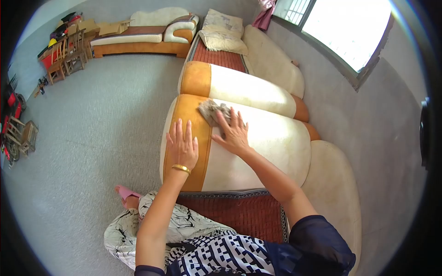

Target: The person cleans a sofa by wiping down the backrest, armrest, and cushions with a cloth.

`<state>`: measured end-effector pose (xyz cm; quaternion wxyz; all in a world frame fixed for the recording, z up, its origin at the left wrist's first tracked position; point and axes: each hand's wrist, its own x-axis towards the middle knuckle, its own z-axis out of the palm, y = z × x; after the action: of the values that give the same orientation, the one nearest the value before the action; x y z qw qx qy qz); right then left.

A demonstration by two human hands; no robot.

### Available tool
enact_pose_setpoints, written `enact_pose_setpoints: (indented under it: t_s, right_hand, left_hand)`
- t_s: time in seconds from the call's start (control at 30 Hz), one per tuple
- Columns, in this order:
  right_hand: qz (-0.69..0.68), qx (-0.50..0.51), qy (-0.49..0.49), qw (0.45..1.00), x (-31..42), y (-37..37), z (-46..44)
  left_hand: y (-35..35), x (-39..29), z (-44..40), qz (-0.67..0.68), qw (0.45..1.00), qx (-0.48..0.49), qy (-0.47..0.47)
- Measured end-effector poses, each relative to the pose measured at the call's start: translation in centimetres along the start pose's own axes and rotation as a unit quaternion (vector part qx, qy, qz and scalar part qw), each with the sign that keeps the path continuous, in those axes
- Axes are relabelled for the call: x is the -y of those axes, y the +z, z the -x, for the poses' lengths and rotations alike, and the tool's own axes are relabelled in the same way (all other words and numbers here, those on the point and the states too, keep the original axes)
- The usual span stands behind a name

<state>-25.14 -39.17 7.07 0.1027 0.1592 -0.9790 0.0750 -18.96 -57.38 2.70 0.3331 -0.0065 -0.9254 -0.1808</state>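
My left hand (183, 146) lies flat with fingers stretched out on the orange panel (189, 110) of a sofa armrest, a gold bracelet (181, 169) at its wrist. My right hand (235, 134) presses a crumpled grey-brown rag (211, 110) against the same armrest, where the orange panel meets the cream top (267, 138). Its thumb and fingers lie over the rag's right side, hiding part of it. Beyond this armrest stands a second cream and orange one (251, 87), close against it.
A red woven mat (239, 214) covers the seat in front of me. Cushions (223, 30) lie on the farther seat. Another sofa (138, 39), wooden chairs (73, 50) and cardboard boxes (113, 28) stand along the back. A window (343, 32) is at the upper right.
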Motion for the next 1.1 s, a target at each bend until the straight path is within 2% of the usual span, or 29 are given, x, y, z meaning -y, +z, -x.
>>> enact_pose_setpoints:
  t_s: [0.07,0.1,0.17,0.27,0.37,0.47,0.6,0.7,0.73,0.77,0.8,0.9,0.97,1.03,1.1]
  right_hand:
    - [0.005,-0.105,-0.099,0.99,1.4,1.4,-1.8]
    - [0.0,-0.1,-0.095,0.99,1.7,1.8,-2.7]
    - [0.029,-0.166,-0.15,0.974,2.1,2.3,-4.6]
    - [-0.037,-0.12,-0.114,0.985,2.0,2.6,-7.3]
    - [-0.006,-0.107,-0.097,0.99,0.3,2.2,-9.1]
    - [0.054,-0.049,0.015,0.997,-3.4,1.7,-10.3]
    - [0.096,-0.011,0.16,0.982,-12.4,0.2,-8.6]
    - [0.138,-0.023,0.29,0.947,-19.7,-1.6,-5.1]
    - [0.134,-0.029,0.329,0.934,-23.6,-1.1,-4.0]
    - [0.081,-0.02,0.403,0.912,-24.3,-2.8,-2.3]
    - [0.07,-0.016,0.434,0.898,-26.4,-3.3,-1.0]
    - [0.125,-0.063,0.479,0.867,-26.8,-3.3,1.4]
    - [0.15,-0.082,0.475,0.863,-26.1,-2.2,0.9]
    - [0.096,-0.084,0.473,0.872,-22.9,-1.8,0.1]
    - [0.055,-0.064,0.426,0.901,-19.0,-1.9,-1.3]
  left_hand:
    - [0.9,-0.1,0.2,-0.029,0.999,0.02,-0.02]
    - [1.2,-0.1,0.2,-0.056,0.997,0.03,-0.04]
    - [1.2,-0.2,0.0,-0.048,0.997,0.045,-0.05]
    - [1.3,-0.1,0.0,-0.067,0.995,0.058,-0.036]
    - [1.1,-0.1,-0.1,-0.085,0.993,0.072,-0.036]
    - [1.1,-0.2,-0.1,-0.1,0.992,0.071,-0.033]
    - [1.3,-0.2,-0.1,-0.112,0.991,0.07,-0.023]
    - [1.3,-0.2,-0.1,-0.115,0.991,0.067,-0.021]
    - [1.3,-0.2,0.0,-0.117,0.991,0.065,-0.023]
    - [1.4,-0.2,0.0,-0.12,0.991,0.061,-0.026]
    - [1.4,-0.2,0.0,-0.118,0.991,0.062,-0.024]
    - [1.3,-0.3,0.0,-0.12,0.99,0.068,-0.029]
    - [1.1,-0.4,-0.1,-0.127,0.989,0.071,-0.03]
    - [1.1,-0.4,0.0,-0.126,0.989,0.07,-0.027]
    - [1.3,-0.3,0.0,-0.125,0.99,0.066,-0.026]
